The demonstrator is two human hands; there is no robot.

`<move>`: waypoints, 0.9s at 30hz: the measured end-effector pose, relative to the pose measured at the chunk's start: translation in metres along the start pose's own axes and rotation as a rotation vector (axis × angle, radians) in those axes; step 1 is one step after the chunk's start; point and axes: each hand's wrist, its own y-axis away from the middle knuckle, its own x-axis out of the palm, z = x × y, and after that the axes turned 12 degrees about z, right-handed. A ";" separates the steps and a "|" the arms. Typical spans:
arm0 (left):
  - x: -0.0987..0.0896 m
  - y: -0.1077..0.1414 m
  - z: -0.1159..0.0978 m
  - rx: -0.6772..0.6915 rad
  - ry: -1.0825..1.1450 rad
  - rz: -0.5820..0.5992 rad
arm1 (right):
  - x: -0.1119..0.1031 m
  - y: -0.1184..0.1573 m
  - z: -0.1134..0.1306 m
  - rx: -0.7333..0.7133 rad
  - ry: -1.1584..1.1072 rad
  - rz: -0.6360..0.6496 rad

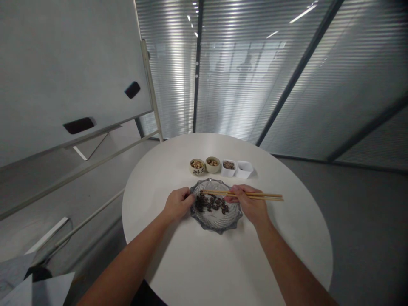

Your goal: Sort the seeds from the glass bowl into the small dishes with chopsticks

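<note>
A scalloped glass bowl point(219, 227) stands on the white table, with small dark brown pieces point(212, 204) lying in it, perhaps beans or dried fruit. My left hand point(179, 204) grips the bowl's left rim between thumb and fingers. In my right hand point(250, 205) is a pair of wooden chopsticks point(267, 196), held over the right side of the bowl. Their tips reach left across the bowl, near the upper edge of the dark pieces. Whether a piece is pinched between the tips is too small to tell.
Behind the bowl, in a row, are two round cream cups point(197, 170) point(212, 165) with tan pieces and two white square cups point(228, 168) point(244, 169); one holds brownish bits. The round white table point(204, 267) fills the middle. A whiteboard point(76, 63) stands left, a ribbed glass wall point(236, 85) behind.
</note>
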 end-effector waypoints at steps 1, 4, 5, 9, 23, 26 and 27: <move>0.000 0.000 0.000 0.000 -0.001 0.001 | -0.002 0.000 0.002 -0.005 -0.016 -0.022; -0.001 0.000 -0.001 0.006 -0.006 0.005 | -0.014 -0.001 0.010 -0.061 -0.069 -0.113; -0.001 0.000 -0.001 0.008 -0.007 0.004 | -0.021 -0.003 0.012 -0.101 -0.093 -0.161; 0.000 0.000 0.000 0.006 0.007 -0.001 | -0.055 -0.015 0.019 -0.322 -0.166 -0.414; 0.002 -0.001 0.002 0.021 0.032 -0.017 | -0.100 -0.038 0.002 -0.344 -0.078 -0.611; 0.001 0.000 0.001 0.025 0.039 -0.008 | -0.094 -0.033 0.010 -0.362 -0.070 -0.609; 0.001 0.000 0.000 0.024 0.038 -0.004 | -0.091 -0.030 0.012 -0.368 -0.073 -0.599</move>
